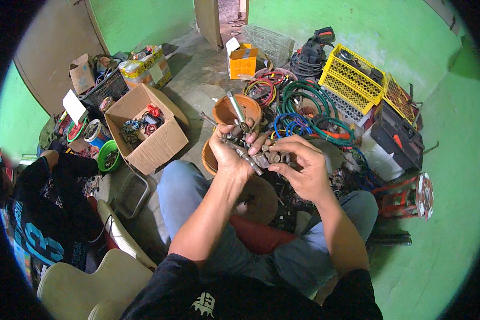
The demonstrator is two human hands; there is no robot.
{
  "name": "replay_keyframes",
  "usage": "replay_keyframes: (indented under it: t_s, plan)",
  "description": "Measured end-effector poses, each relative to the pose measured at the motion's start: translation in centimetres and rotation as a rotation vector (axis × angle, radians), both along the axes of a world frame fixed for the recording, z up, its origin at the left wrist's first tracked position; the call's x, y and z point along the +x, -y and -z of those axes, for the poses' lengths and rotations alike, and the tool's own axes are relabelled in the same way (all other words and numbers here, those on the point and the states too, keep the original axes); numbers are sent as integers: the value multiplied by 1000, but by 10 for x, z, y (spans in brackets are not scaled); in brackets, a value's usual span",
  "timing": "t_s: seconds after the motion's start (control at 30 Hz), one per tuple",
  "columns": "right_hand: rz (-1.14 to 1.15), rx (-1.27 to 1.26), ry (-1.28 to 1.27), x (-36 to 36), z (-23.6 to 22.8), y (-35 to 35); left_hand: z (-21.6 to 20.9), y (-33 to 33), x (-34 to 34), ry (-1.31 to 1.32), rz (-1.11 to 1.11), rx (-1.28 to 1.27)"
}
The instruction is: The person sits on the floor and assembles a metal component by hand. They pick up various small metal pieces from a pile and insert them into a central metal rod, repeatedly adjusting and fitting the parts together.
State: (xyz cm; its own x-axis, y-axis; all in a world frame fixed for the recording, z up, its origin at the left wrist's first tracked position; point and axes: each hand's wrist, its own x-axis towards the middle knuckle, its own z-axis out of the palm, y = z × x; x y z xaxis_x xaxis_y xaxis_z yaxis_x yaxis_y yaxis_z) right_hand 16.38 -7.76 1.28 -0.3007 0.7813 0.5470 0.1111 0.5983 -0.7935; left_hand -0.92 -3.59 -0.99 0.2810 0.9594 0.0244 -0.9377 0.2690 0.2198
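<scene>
My left hand (230, 151) grips a bundle of grey metal tools, wrench-like bars (244, 154) that stick out past my fingers. My right hand (300, 165) meets it from the right, fingers curled around small rusty metal pieces (274, 158) held between both hands. Both hands hover above my knees, just in front of two stacked orange-brown bowls (226, 112). A metal rod (236, 106) stands in the upper bowl.
An open cardboard box (160, 144) of parts sits to the left. Coiled green, blue and red hoses (304, 106) lie ahead, with yellow crates (352, 77) and a black toolbox (397, 136) at right. A person in a black shirt (42, 213) sits at left.
</scene>
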Motion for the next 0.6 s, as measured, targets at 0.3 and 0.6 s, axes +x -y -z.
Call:
replay_keyframes:
  t_s: [0.3,0.6]
  plan:
    - [74,131,188,9,-8,0,-3,3,-2,-146,-127,11]
    - [95,165,238,7,-10,-1,-4,2,1,-48,-155,145]
